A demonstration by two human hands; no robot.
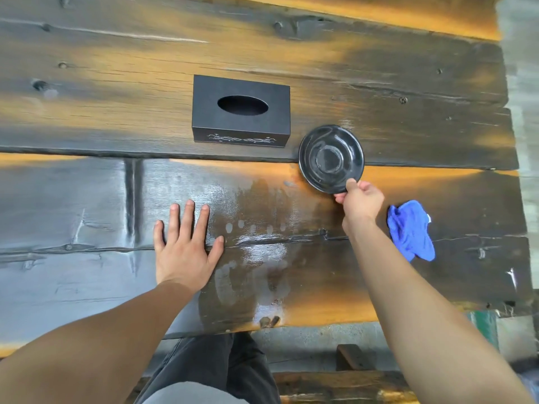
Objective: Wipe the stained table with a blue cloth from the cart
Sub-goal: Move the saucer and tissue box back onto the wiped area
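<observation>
The dark wooden table has a wet, glossy patch with finger marks near its front edge. A crumpled blue cloth lies loose on the table at the right, touched by neither hand. My right hand pinches the near rim of a black round plate, just left of the cloth. My left hand rests flat on the table, fingers spread, left of the wet patch and holding nothing.
A black tissue box stands behind the wet patch, just left of the plate. The table's right edge runs close to the cloth. Below the front edge are my legs and a wooden bench.
</observation>
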